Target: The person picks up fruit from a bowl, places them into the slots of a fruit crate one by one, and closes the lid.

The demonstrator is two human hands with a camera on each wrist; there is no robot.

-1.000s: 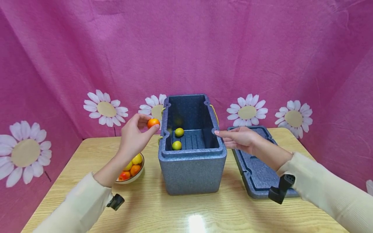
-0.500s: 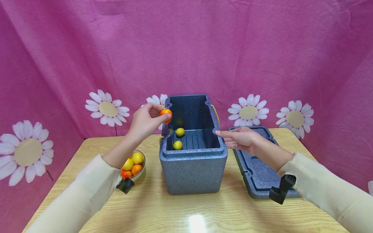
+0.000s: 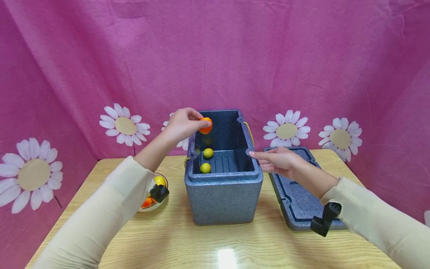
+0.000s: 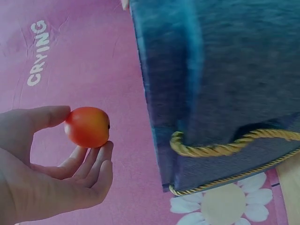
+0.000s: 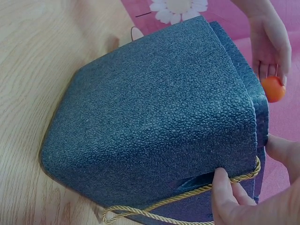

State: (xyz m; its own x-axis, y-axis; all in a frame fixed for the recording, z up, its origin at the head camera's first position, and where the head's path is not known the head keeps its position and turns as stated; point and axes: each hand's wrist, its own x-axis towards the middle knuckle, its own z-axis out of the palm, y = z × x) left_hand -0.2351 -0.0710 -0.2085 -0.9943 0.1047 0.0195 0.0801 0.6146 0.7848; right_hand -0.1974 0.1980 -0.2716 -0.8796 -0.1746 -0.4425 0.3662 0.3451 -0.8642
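My left hand [image 3: 183, 123] pinches a small orange-red, apple-like fruit [image 3: 205, 127] between thumb and fingertips, high over the left rim of a grey foam box [image 3: 223, 201]. In the left wrist view the fruit [image 4: 88, 127] has a dark spot at one end, and the lower fingers curl loosely below it. On the box floor lie two yellow-green lemon-like fruits [image 3: 208, 153]. My right hand [image 3: 280, 161] steadies the box from the right, thumb touching the rim. The right wrist view shows its fingers [image 5: 222, 187] against the outer wall, beside a twisted gold rope handle [image 5: 187, 192].
A bowl [image 3: 147, 210] of yellow and orange-red fruits stands left of the box, partly covered by the left sleeve and wrist camera. Flat on the table to the right lies the grey lid [image 3: 302, 198], under the right forearm. A pink flowered curtain [image 3: 221, 56] hangs behind.
My left hand has carried the orange-red fruit right and upward, from outside the box's left rim to over its opening. My right hand has stayed at the right rim.
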